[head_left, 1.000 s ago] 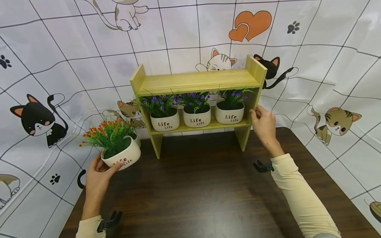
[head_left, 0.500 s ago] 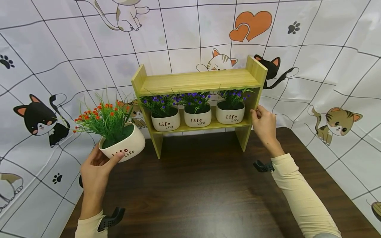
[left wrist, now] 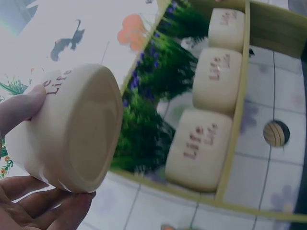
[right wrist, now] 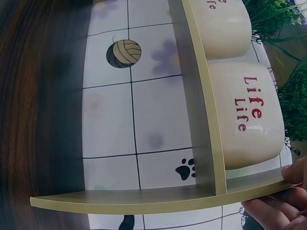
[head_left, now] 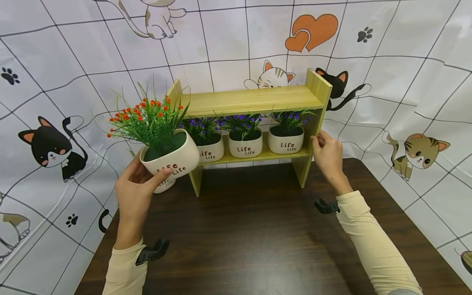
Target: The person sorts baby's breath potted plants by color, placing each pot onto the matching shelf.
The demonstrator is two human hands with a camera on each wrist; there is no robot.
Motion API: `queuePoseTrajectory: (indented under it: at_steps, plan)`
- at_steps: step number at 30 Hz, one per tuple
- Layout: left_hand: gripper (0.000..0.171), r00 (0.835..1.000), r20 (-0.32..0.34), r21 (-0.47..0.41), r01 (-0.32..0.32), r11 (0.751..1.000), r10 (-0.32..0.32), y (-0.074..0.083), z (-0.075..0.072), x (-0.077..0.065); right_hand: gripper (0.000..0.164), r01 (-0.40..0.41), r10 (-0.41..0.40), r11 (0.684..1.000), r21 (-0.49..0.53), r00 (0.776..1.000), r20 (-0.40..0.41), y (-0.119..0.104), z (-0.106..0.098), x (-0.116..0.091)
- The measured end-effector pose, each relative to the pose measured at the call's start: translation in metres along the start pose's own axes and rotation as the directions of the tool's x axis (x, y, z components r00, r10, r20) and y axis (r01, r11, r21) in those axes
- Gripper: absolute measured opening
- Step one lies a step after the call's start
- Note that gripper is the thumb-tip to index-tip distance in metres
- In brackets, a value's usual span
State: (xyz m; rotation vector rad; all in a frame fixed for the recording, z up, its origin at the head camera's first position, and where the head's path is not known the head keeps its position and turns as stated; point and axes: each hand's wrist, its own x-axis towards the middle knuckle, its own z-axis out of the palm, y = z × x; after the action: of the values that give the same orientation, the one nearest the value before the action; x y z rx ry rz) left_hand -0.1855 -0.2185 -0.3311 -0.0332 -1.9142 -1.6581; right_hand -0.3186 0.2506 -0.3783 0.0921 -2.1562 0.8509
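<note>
My left hand grips a white pot of orange-flowered artificial plant, thumb on its lettered front and fingers behind. The pot is held tilted in the air, in front of the left end of a light wooden shelf. In the left wrist view the pot's underside shows. My right hand pinches the edge of the shelf's right side panel. On the middle board stand three white pots of purple flowers; the held plant partly covers the left one.
Behind the left hand another white pot stands on the dark wooden table, mostly hidden. A cat-patterned wall covering closes off the back and sides. The shelf's top board has raised end panels.
My left hand has lifted the orange-flowered pot from low at the left, up and to the right toward the shelf. My right hand keeps its place on the side panel.
</note>
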Motion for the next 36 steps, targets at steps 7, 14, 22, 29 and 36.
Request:
queuePoseTrajectory:
  at_steps: [7, 14, 22, 29, 36]
  plan:
    - [0.069, 0.996, 0.059, -0.013, -0.073, 0.997, 0.074, 0.013, 0.023, 0.009, 0.015, 0.012, -0.012, 1.000, 0.005, 1.000, -0.001, 0.000, 0.000, 0.001]
    - [0.062, 0.987, 0.120, -0.074, -0.095, 0.993, 0.104, 0.025, 0.043, 0.018, 0.015, 0.017, -0.017, 1.000, 0.002, 1.000, -0.007, 0.000, 0.001, 0.001]
    - [0.062, 0.978, 0.169, -0.121, -0.106, 0.987, 0.125, 0.037, 0.066, 0.031, 0.015, 0.023, -0.023, 1.000, 0.001, 1.000, -0.009, -0.001, 0.000, 0.000]
    - [0.060, 0.957, 0.215, -0.174, -0.157, 0.972, 0.194, 0.051, 0.088, 0.045, 0.015, 0.027, -0.027, 1.000, -0.002, 1.000, -0.008, -0.001, 0.001, 0.001]
    - [0.061, 0.937, 0.271, -0.168, -0.178, 0.970, 0.219, 0.061, 0.109, 0.057, 0.015, 0.031, -0.031, 0.999, -0.005, 0.999, -0.007, 0.000, 0.000, 0.000]
